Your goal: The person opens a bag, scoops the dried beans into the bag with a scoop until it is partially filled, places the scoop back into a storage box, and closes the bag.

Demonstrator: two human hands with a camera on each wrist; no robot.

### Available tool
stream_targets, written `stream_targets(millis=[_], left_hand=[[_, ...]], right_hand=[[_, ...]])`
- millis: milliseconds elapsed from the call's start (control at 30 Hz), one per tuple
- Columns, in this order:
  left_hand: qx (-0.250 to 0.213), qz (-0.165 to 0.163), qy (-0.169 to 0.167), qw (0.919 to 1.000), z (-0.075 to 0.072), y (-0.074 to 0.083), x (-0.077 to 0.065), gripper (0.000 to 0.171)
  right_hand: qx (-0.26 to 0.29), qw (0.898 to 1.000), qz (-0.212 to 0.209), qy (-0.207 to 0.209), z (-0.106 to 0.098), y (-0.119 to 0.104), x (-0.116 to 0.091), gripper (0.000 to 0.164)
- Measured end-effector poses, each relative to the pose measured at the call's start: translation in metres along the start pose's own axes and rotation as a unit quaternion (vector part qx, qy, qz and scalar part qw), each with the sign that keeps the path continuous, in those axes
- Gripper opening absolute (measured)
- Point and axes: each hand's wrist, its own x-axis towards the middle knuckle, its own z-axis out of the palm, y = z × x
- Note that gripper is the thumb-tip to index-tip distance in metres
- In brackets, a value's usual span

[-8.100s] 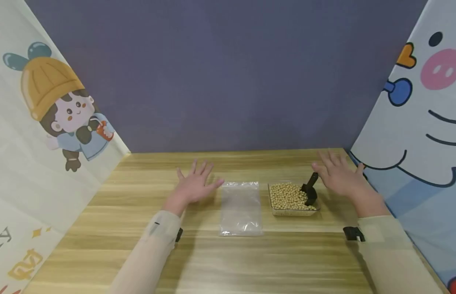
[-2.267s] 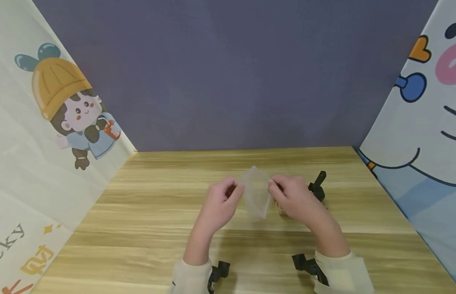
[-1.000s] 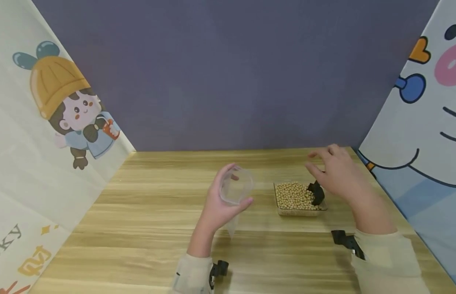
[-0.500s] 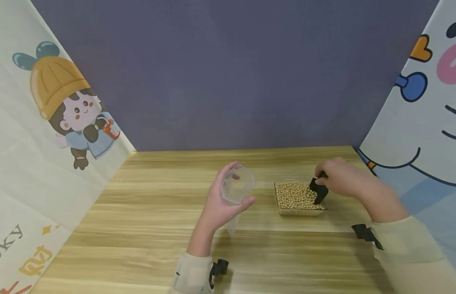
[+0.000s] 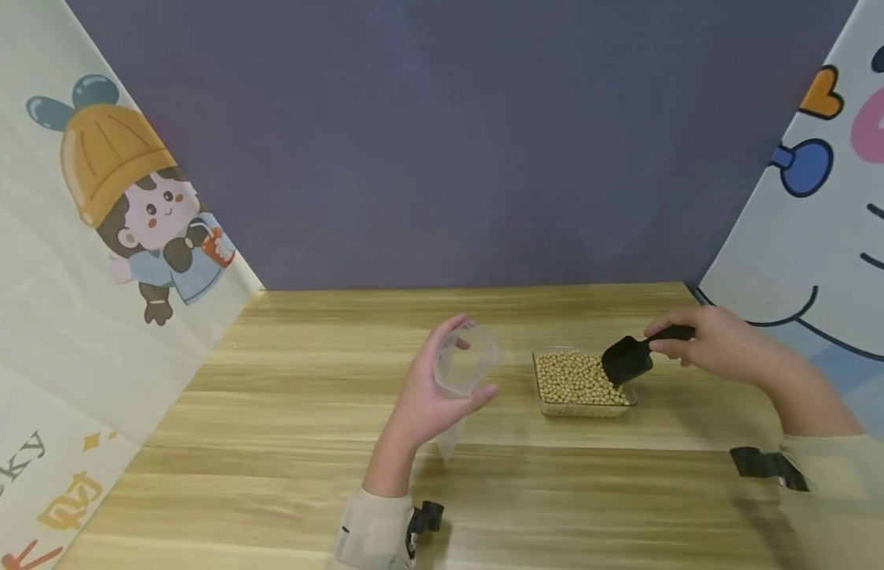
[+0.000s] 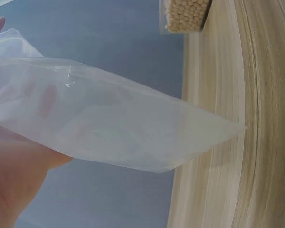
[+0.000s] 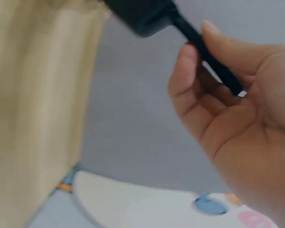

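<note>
My left hand (image 5: 430,396) curls round a clear plastic bag (image 6: 114,114), whose mouth is spread wide between thumb and fingers. The bag's pointed lower end hangs down toward the table. At the right, my right hand (image 5: 722,344) pinches the handle of a black scoop (image 5: 627,360) between thumb and fingers. The scoop's head tilts down at the right end of a clear rectangular container (image 5: 584,410), its lip against the soybeans (image 5: 571,378) inside. In the right wrist view the scoop handle (image 7: 213,64) lies across the curled fingers.
The container stands on a wood-grain table (image 5: 306,396), to the right of the bag. A dark blue-grey panel (image 5: 442,142) rises behind the table. Printed cartoon sheets (image 5: 142,214) flank it at left and right.
The bag was picked up from the table and its mouth spread open; the left hand now holds it alone. The right hand took the scoop's handle and swung it to the right, lowering it.
</note>
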Motion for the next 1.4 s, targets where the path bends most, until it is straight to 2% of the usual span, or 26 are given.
stream_targets(millis=[133,333,567,733,900,1167,1400], left_hand=[[0.003,-0.005,-0.004,1.0,0.0,0.002,0.001,0.097],[-0.001,-0.013,-0.008,0.9999,0.0,0.002,0.001,0.096],[0.0,-0.024,-0.011,0.9997,0.002,0.001,0.001,0.096],[0.0,-0.028,-0.017,0.9994,0.004,0.0,-0.001,0.096],[-0.003,-0.023,-0.018,0.9996,0.005,0.0,0.0,0.095],[0.003,-0.034,-0.019,0.9992,0.005,0.0,0.0,0.095],[0.004,-0.038,-0.022,0.999,0.005,-0.001,0.0,0.096]], right_hand=[[0.021,1.0,0.019,0.007,0.006,0.02,-0.003,0.043],[0.029,1.0,-0.01,0.006,0.018,0.036,-0.001,0.04],[0.054,0.998,-0.038,0.0,0.038,0.045,0.004,0.037],[0.028,0.997,-0.065,0.011,0.052,0.041,0.006,0.03],[0.039,0.995,-0.085,0.017,0.062,0.033,0.008,0.026],[0.014,0.992,-0.12,0.02,0.069,0.018,0.015,0.025],[-0.001,0.988,-0.153,0.032,0.072,0.023,0.014,0.022]])
